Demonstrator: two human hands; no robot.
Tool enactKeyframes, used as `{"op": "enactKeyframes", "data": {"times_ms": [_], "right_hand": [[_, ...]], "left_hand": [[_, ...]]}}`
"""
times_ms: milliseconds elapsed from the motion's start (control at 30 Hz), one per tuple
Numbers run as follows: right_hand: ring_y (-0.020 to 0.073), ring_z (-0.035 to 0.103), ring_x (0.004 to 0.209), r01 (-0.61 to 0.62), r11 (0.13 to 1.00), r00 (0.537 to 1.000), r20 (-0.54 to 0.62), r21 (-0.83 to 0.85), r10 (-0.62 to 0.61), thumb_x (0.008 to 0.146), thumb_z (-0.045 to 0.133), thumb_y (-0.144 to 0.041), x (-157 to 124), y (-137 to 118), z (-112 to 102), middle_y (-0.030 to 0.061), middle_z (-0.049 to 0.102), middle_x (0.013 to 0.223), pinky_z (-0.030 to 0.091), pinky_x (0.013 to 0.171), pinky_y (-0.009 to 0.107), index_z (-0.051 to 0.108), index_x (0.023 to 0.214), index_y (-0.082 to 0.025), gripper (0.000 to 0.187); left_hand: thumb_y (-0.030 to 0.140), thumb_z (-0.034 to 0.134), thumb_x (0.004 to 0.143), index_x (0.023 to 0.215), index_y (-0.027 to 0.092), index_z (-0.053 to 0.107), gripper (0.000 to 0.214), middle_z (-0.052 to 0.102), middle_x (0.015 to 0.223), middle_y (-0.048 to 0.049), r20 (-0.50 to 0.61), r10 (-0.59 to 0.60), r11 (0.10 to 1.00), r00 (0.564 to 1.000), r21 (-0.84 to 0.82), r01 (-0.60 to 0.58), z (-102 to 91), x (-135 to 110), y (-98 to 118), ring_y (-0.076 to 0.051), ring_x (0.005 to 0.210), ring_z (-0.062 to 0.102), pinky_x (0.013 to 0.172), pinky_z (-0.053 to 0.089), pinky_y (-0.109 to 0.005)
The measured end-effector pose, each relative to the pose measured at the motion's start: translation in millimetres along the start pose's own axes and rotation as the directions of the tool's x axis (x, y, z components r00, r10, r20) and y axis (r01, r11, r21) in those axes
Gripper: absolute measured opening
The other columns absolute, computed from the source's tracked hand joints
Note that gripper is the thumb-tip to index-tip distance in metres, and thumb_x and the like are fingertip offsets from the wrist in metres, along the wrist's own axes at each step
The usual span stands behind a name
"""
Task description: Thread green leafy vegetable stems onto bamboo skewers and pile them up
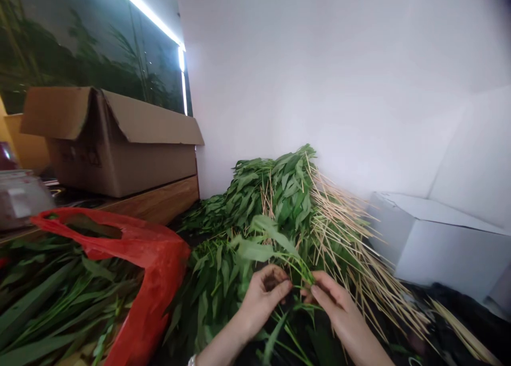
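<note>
In the lower middle, my right hand (333, 298) pinches a leafy green stem (301, 267) between thumb and fingers. Its long pale-green leaves point up and left. My left hand (265, 291) is beside it, fingers curled and thumb tip against them; what they hold, if anything, is hidden. Just beyond my hands rises a heap of leafy greens (293, 193) with long narrow leaves. Many thin wooden sticks (343, 217) poke out of its right side, fanning toward the lower right. More loose stems (293, 334) hang below my hands.
A red plastic bag (155, 254) with long green leaves (48, 297) lies open at left. Behind it, an open cardboard box (151, 166) stands on a wooden surface. At right are a white box (443, 243), dark cloth (459, 307) and more sticks (463, 326). A white wall closes the back.
</note>
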State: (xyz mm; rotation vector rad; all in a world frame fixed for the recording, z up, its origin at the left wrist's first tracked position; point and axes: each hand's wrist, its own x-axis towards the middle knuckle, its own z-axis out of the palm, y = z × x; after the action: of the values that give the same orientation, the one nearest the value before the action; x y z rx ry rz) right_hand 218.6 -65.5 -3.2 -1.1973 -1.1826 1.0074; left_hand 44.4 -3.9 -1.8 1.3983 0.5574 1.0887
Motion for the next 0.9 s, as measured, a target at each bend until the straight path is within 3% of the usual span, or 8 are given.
{"op": "enactKeyframes", "data": {"times_ms": [167, 300, 367, 433, 633, 700, 767, 900], "right_hand": [[0.024, 0.067, 0.086, 0.158, 0.972, 0.986, -0.02, -0.174, -0.164, 0.08, 0.063, -0.047, 2.1, -1.7, -4.5, 0.0068, 0.071, 0.093, 0.051, 0.081, 0.034, 0.068, 0.09, -0.02, 0.029], [0.0237, 0.066, 0.088, 0.263, 0.892, 0.937, -0.123, -0.367, -0.327, 0.083, 0.059, -0.04, 3.5, 4.7, -5.2, 0.0067, 0.07, 0.094, 0.051, 0.079, 0.033, 0.066, 0.091, -0.021, 0.022], [0.0231, 0.064, 0.093, 0.34, 0.812, 0.88, -0.145, -0.474, -0.453, 0.086, 0.055, -0.035, 4.1, 5.9, -7.1, 0.0065, 0.069, 0.097, 0.05, 0.082, 0.033, 0.065, 0.092, -0.022, 0.018], [0.0222, 0.064, 0.095, 0.398, 0.723, 0.812, -0.151, -0.565, -0.564, 0.088, 0.053, -0.031, 4.0, 4.7, -9.9, 0.006, 0.067, 0.1, 0.049, 0.084, 0.033, 0.064, 0.094, -0.022, 0.016], [0.0182, 0.064, 0.088, 0.451, 0.525, 0.653, -0.134, -0.722, -0.745, 0.091, 0.05, -0.024, -0.6, -3.8, -11.5, 0.004, 0.066, 0.095, 0.05, 0.079, 0.028, 0.061, 0.098, -0.023, 0.013], [0.0173, 0.064, 0.09, 0.477, 0.456, 0.605, -0.095, -0.752, -0.79, 0.092, 0.049, -0.021, -2.9, -4.7, -9.2, 0.0044, 0.065, 0.096, 0.05, 0.08, 0.027, 0.061, 0.097, -0.022, 0.013], [0.0171, 0.063, 0.093, 0.496, 0.371, 0.551, -0.045, -0.785, -0.833, 0.092, 0.047, -0.017, -4.7, -3.4, -7.9, 0.0056, 0.064, 0.099, 0.049, 0.083, 0.027, 0.06, 0.096, -0.022, 0.015], [0.0182, 0.062, 0.096, 0.497, 0.219, 0.476, 0.052, -0.84, -0.878, 0.091, 0.048, -0.014, -5.6, 3.7, -11.6, 0.0073, 0.062, 0.104, 0.047, 0.086, 0.03, 0.061, 0.096, -0.021, 0.016]], "left_hand": [[0.045, 0.06, 0.082, 0.062, 0.015, 0.054, 0.036, 0.049, 0.057, 0.0017, -0.2, 0.152, 0.95, 0.968, 0.3, -0.087, -1.9, -3.8, 7.4, -0.011, 0.056, 0.044, 0.053, 0.034, -0.022], [0.039, 0.056, 0.085, 0.059, 0.016, 0.058, 0.035, 0.053, 0.056, -0.0002, -0.182, 0.305, 0.872, 0.935, 0.447, -0.198, -2.9, -14.2, 10.1, -0.012, 0.057, 0.048, 0.057, 0.037, -0.023], [0.04, 0.053, 0.087, 0.068, 0.016, 0.061, 0.032, 0.054, 0.056, 0.0001, -0.196, 0.264, 0.916, 0.944, 0.359, -0.181, -4.5, -14.0, 10.3, -0.013, 0.054, 0.049, 0.054, 0.038, -0.023], [0.042, 0.05, 0.088, 0.076, 0.017, 0.06, 0.029, 0.055, 0.055, 0.0013, -0.294, 0.207, 0.965, 0.933, 0.219, -0.145, -9.4, -8.3, 10.9, -0.013, 0.05, 0.049, 0.049, 0.037, -0.022], [0.043, 0.06, 0.079, 0.081, 0.02, 0.052, 0.024, 0.055, 0.059, 0.0054, -0.652, 0.198, 0.972, 0.732, 0.031, -0.234, -44.0, 15.7, 26.1, -0.009, 0.047, 0.045, 0.045, 0.035, -0.019], [0.042, 0.063, 0.077, 0.083, 0.02, 0.053, 0.025, 0.054, 0.06, 0.0066, -0.699, 0.139, 0.965, 0.702, -0.064, -0.255, -54.6, 18.7, 35.6, -0.008, 0.048, 0.046, 0.044, 0.031, -0.018], [0.047, 0.065, 0.075, 0.08, 0.019, 0.055, 0.03, 0.052, 0.06, 0.0062, -0.672, 0.048, 0.954, 0.739, -0.188, -0.233, -61.6, 19.3, 44.5, -0.008, 0.05, 0.046, 0.043, 0.03, -0.017], [0.065, 0.066, 0.069, 0.076, 0.016, 0.058, 0.05, 0.056, 0.067, 0.0026, -0.464, -0.063, 0.912, 0.884, -0.385, -0.138, -64.6, 16.6, 54.7, -0.008, 0.054, 0.048, 0.046, 0.033, -0.018]]}}
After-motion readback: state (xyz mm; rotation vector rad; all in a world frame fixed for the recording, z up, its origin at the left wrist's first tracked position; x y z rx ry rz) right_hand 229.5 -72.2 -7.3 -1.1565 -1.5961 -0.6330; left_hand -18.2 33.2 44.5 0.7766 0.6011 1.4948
